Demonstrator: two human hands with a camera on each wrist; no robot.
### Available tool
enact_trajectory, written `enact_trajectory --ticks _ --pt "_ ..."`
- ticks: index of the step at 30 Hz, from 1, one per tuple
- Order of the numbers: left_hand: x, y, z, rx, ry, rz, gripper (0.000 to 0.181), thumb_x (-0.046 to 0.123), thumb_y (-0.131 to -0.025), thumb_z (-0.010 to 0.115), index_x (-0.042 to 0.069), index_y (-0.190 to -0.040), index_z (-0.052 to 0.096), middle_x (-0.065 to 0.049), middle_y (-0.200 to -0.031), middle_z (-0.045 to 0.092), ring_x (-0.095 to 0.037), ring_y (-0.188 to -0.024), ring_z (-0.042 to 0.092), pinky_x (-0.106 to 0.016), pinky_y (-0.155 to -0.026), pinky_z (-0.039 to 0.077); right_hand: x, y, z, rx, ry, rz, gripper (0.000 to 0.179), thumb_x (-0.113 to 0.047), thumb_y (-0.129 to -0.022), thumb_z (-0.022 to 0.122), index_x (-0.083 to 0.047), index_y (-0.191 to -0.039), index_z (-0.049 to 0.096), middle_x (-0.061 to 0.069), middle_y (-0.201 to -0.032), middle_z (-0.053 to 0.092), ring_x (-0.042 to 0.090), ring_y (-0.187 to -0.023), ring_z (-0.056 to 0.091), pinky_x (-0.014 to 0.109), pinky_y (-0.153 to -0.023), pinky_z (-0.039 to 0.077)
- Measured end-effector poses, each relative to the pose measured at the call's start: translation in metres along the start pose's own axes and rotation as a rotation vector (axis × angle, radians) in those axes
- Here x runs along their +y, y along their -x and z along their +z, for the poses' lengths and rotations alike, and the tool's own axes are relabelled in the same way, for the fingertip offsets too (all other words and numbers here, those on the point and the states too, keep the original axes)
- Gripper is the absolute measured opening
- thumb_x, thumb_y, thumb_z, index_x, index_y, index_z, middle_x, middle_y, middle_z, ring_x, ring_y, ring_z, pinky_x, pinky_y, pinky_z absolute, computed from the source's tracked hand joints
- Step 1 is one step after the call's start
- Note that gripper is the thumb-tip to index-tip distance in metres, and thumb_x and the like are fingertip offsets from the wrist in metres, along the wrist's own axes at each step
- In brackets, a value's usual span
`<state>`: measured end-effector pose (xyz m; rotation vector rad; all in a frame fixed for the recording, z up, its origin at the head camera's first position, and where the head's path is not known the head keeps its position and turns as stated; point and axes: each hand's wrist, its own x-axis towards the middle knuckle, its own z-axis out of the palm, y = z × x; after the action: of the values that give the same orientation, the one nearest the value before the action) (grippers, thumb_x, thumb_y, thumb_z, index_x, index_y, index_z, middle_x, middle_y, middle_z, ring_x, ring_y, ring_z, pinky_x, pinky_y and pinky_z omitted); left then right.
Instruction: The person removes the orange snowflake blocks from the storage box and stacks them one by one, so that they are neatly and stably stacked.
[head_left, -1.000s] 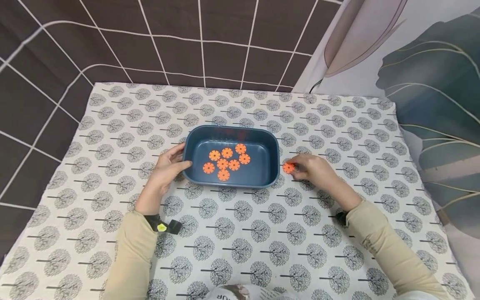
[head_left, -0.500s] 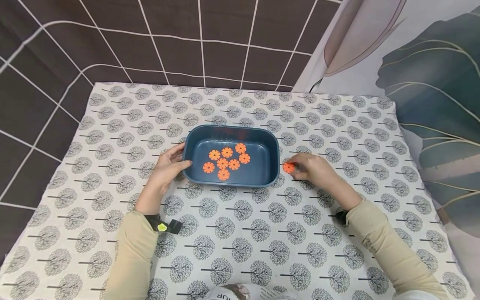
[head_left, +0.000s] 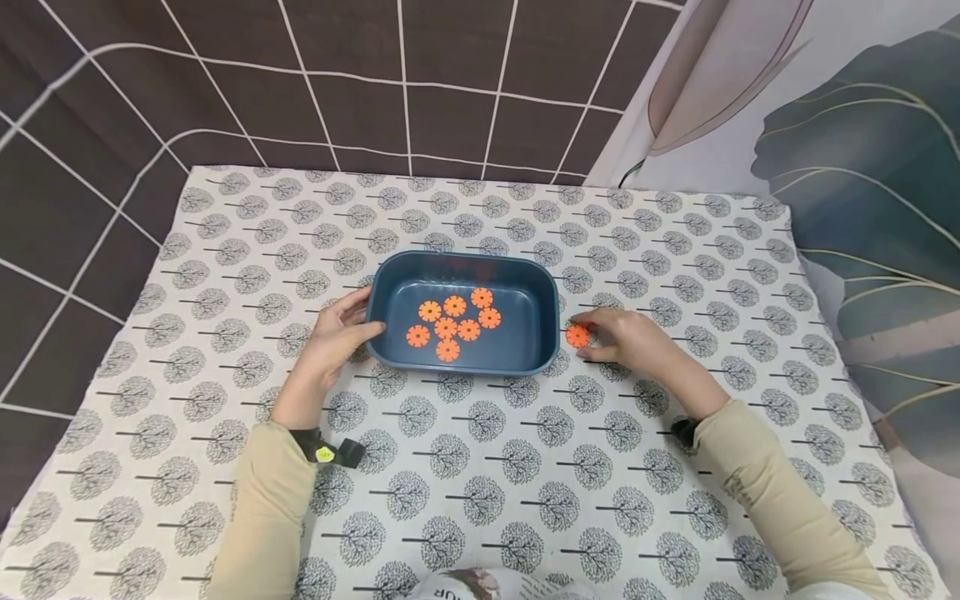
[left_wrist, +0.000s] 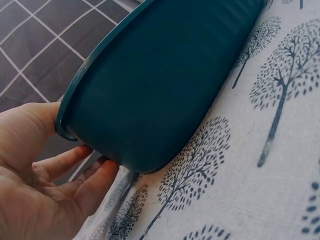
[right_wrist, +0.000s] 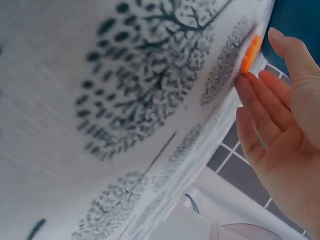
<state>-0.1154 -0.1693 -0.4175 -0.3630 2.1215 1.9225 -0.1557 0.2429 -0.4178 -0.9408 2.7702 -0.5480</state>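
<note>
A dark blue rectangular plastic box (head_left: pixel 525 329) holds several flat orange notched discs (head_left: pixel 447 327) on its floor. My left hand (head_left: pixel 333 333) grips the box's left end. The left wrist view has the thumb over the rim and the fingers against the outer wall (left_wrist: pixel 145 90). Just outside the right end, one more orange disc (head_left: pixel 577 336) lies on the cloth. Around it is my right hand (head_left: pixel 626 333), thumb and fingers spread apart. In the right wrist view the fingertips are right at the disc's edge (right_wrist: pixel 251 53), while the thumb stands away from it.
A white cloth (head_left: pixel 480 500) printed with grey trees covers the table. Behind it hangs a dark curtain (head_left: pixel 450 117) with white grid lines, and a patterned drape (head_left: pixel 885 208) is at the right. Black straps sit on both wrists.
The right thumb and fingers have parted from the orange disc they were pinching, and it now lies on the cloth between them. The left hand and box have stayed in place.
</note>
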Motion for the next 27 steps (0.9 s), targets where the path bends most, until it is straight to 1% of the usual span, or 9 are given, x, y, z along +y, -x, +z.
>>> enact_trajectory --ticks 4,7,10,14,17,19,21,24,27 --pt "0.0 0.0 0.0 0.004 -0.003 -0.008 0.071 -0.003 -0.082 0.059 0.009 -0.146 0.029 -0.015 -0.145 0.036 -0.028 -0.131 0.037 -0.038 -0.108 0.035 -0.002 -0.001 -0.006 -0.08 -0.074 0.061 0.066 -0.03 -0.078 0.075 -0.006 -0.133 0.049 0.014 -0.124 0.06 0.028 -0.103 0.061 0.047 -0.095 0.046" --pt "-0.001 0.0 0.0 0.007 0.005 -0.008 0.071 -0.004 -0.082 0.058 0.007 -0.146 0.029 -0.016 -0.145 0.036 -0.028 -0.131 0.038 -0.037 -0.108 0.034 -0.002 -0.002 -0.009 -0.097 -0.132 0.098 0.074 -0.031 -0.078 0.074 -0.007 -0.139 0.041 0.014 -0.127 0.057 0.029 -0.108 0.059 0.048 -0.097 0.045" --pt "-0.001 0.0 0.0 0.011 0.01 -0.004 0.071 -0.005 -0.081 0.058 0.007 -0.145 0.029 -0.017 -0.144 0.038 -0.029 -0.131 0.038 -0.036 -0.109 0.033 -0.001 -0.002 -0.013 -0.051 -0.139 0.084 0.077 -0.028 -0.077 0.075 -0.005 -0.14 0.039 0.017 -0.129 0.055 0.033 -0.114 0.054 0.05 -0.1 0.04" --pt "-0.001 0.0 0.001 0.007 0.011 -0.011 0.071 -0.005 -0.081 0.058 0.007 -0.145 0.03 -0.016 -0.144 0.038 -0.028 -0.131 0.038 -0.036 -0.109 0.034 -0.003 -0.003 -0.022 0.061 -0.051 0.015 0.075 -0.024 -0.075 0.077 -0.002 -0.138 0.042 0.021 -0.13 0.053 0.037 -0.113 0.053 0.051 -0.1 0.04" --pt "-0.002 -0.001 0.002 0.004 0.012 -0.008 0.071 -0.005 -0.082 0.058 0.007 -0.145 0.029 -0.016 -0.145 0.037 -0.028 -0.131 0.038 -0.036 -0.108 0.034 -0.007 -0.003 -0.035 0.124 -0.008 0.02 0.073 -0.026 -0.076 0.077 -0.002 -0.137 0.044 0.02 -0.133 0.051 0.037 -0.117 0.05 0.051 -0.103 0.037" --pt "-0.002 -0.001 0.003 0.002 0.011 -0.002 0.071 -0.005 -0.082 0.058 0.007 -0.146 0.029 -0.016 -0.145 0.037 -0.028 -0.131 0.038 -0.036 -0.108 0.034 -0.01 -0.004 -0.041 0.152 -0.015 0.031 0.071 -0.027 -0.077 0.076 -0.004 -0.137 0.044 0.019 -0.135 0.05 0.036 -0.121 0.048 0.051 -0.104 0.036" --pt "-0.001 -0.001 0.003 0.006 0.011 -0.002 0.071 -0.005 -0.082 0.058 0.007 -0.145 0.029 -0.016 -0.145 0.037 -0.028 -0.131 0.038 -0.036 -0.108 0.035 -0.012 -0.009 -0.043 0.17 -0.036 0.012 0.07 -0.026 -0.078 0.076 -0.003 -0.136 0.045 0.018 -0.135 0.049 0.036 -0.124 0.045 0.05 -0.105 0.034" --pt "0.0 -0.001 0.002 0.009 0.008 -0.012 0.07 -0.005 -0.082 0.058 0.007 -0.145 0.03 -0.015 -0.145 0.037 -0.027 -0.131 0.038 -0.035 -0.107 0.036 -0.015 -0.019 -0.039 0.214 -0.052 -0.054 0.068 -0.024 -0.077 0.077 -0.004 -0.135 0.047 0.018 -0.133 0.052 0.036 -0.122 0.047 0.049 -0.104 0.036" --pt "0.001 -0.002 0.001 0.01 0.014 -0.014 0.07 -0.005 -0.082 0.058 0.008 -0.145 0.03 -0.015 -0.145 0.037 -0.027 -0.13 0.039 -0.035 -0.106 0.038 -0.024 -0.031 -0.037 0.232 -0.089 -0.063 0.066 -0.028 -0.078 0.075 -0.007 -0.135 0.048 0.015 -0.134 0.052 0.033 -0.123 0.047 0.048 -0.104 0.038"
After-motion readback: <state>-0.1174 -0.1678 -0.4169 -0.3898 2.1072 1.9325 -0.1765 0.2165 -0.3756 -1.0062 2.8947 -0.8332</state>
